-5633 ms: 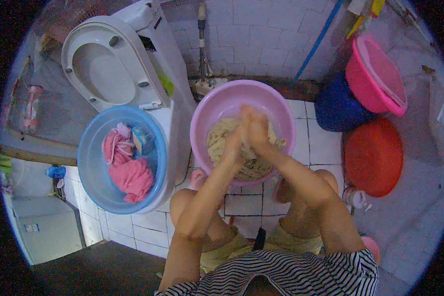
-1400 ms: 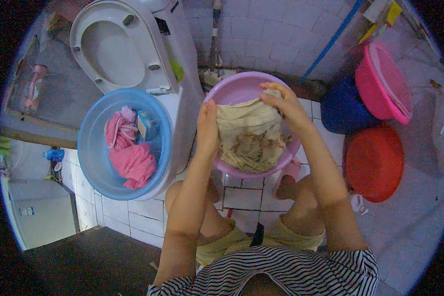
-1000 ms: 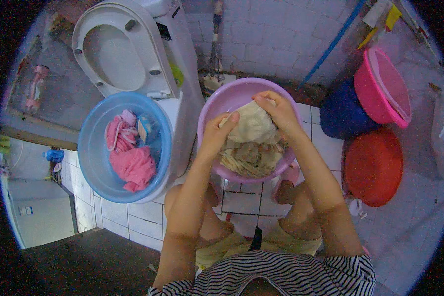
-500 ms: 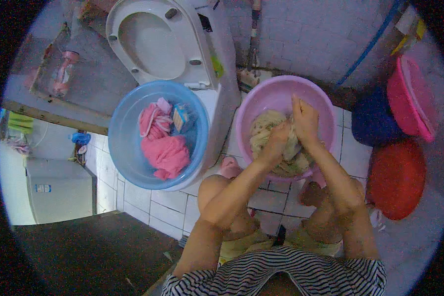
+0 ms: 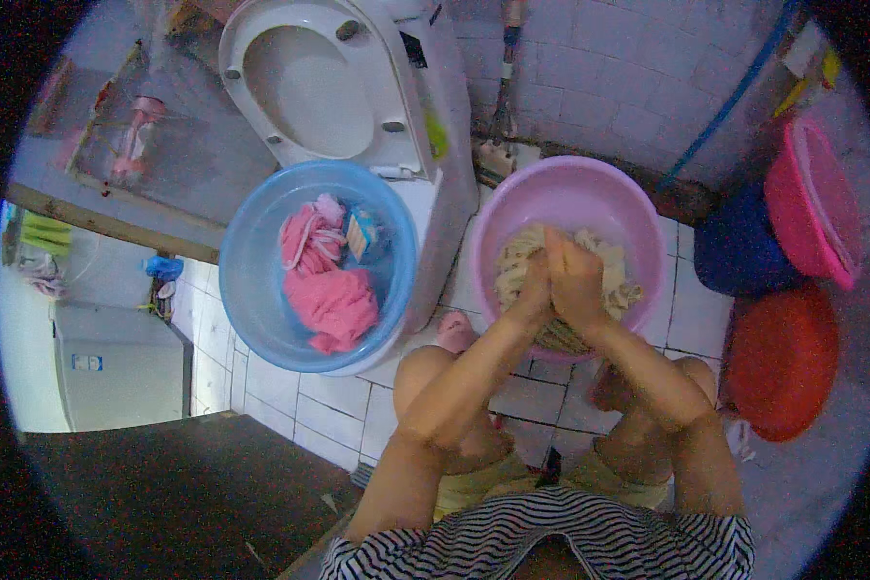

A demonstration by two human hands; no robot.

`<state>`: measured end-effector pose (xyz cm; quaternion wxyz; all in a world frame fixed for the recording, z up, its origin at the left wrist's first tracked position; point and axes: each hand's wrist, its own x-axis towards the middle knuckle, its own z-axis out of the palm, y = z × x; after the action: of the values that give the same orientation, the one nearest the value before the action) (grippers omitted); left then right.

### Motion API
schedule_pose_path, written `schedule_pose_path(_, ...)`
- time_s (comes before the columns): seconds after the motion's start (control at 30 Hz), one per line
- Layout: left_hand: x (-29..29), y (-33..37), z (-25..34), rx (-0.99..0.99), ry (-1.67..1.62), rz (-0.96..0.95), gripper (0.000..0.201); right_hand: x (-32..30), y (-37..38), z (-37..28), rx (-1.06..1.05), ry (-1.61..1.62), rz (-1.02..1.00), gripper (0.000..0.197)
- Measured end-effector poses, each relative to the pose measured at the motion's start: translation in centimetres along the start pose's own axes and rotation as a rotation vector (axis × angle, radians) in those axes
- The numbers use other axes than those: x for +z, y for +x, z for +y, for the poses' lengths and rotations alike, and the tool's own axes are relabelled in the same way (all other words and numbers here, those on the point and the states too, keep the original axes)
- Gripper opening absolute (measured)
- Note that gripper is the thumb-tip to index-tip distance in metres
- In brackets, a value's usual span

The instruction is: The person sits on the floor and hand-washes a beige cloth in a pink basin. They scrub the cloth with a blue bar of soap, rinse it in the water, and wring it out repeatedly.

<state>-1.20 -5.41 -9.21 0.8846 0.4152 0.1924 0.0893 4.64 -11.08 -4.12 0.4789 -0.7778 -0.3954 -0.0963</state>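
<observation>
"Toilet, lid raised, is standing at the upper left. What is sitting below it?"

"A blue basin, left of centre, holding pink cloths and a small blue-and-white thing."

"And what is crowding the right edge?"

"A bright pink basin is overlapping a dark blue bucket, and a red tub is resting just below them. A blue pole is slanting down the wall at the upper right."

"How is the beige cloth looking?"

"Wet-looking, wrinkled and bunched. It is lying in the lilac basin, right of centre, and the hands are hiding its middle."

"What are the fingers doing?"

"The left hand and right hand are meeting over the cloth. The right fingers are lying together; the left ones are mostly hidden. Whether either hand is gripping cloth, I cannot tell."
</observation>
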Motion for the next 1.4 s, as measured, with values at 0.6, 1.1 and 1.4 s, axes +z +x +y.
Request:
schedule_pose_path(0.6,3.1,-0.7,8.2,0.047,0.766,0.110,0.040,-4.5,4.2,2.9,0.338,0.574,-0.321,0.033)
schedule_pose_path(1.1,1.8,0.7,9.0,0.314,0.151,0.411,0.023,-3.1,3.4,3.2,0.365,0.588,-0.131,0.023)
schedule_pose_path(1.4,-0.7,0.7,-2.4,0.280,0.136,-0.102,0.039,-1.2,0.2,1.8,0.107,0.152,-0.210,0.016)
